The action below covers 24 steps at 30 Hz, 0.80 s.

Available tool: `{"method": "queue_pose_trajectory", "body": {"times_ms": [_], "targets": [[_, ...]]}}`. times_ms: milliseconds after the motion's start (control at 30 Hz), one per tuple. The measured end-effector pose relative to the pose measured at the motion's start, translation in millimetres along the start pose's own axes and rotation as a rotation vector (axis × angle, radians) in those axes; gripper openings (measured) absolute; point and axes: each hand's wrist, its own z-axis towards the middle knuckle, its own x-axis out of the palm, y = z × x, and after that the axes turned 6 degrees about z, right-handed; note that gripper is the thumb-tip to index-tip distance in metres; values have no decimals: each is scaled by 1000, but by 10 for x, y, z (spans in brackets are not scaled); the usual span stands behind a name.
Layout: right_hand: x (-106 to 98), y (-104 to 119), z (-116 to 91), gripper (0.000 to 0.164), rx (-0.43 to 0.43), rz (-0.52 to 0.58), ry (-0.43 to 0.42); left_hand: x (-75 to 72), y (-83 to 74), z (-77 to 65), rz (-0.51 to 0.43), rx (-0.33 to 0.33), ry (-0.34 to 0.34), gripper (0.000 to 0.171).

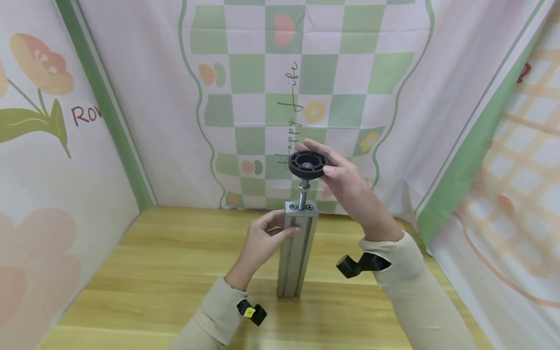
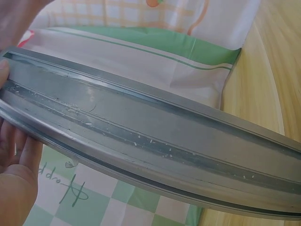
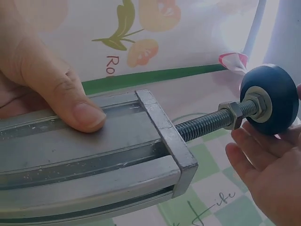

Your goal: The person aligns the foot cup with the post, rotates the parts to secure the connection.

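Note:
A silver aluminium profile (image 1: 294,262) stands upright on the wooden table. My left hand (image 1: 262,238) grips it near the top, with the thumb across its front face, as the right wrist view also shows. An end plate (image 3: 168,141) caps the profile, and a threaded rod (image 3: 204,125) comes out of it. Partway along the rod sits a hex nut (image 3: 231,117). On the rod's end is a black round levelling foot (image 1: 299,172), held at its rim by the thumb and fingers of my right hand (image 1: 352,192). Small shavings lie in the profile's groove in the left wrist view.
The wooden table (image 1: 175,257) reaches back to a checked green-and-white cloth (image 1: 247,73). Printed curtains (image 1: 39,180) hang on the left and right sides. Each sleeve carries a small black wrist camera (image 1: 365,262).

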Motion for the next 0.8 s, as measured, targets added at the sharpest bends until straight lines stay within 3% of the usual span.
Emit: {"method": "queue_pose_trajectory", "body": {"times_ms": [233,533,667,800], "targets": [[22,-27,-32,51,-57,-2,-45,-2,-20,-8,-2,1,3,33],[42,-53,-101,40,2,-117,-217,-5,0,-12,-4,11,3,33],[80,-60,-85,29,-49,-87,-258,-2,3,-11,-16,16,8,33],[133,-52,-45,34,-105,-106,-285,-4,9,-8,-17,13,12,34]]}}
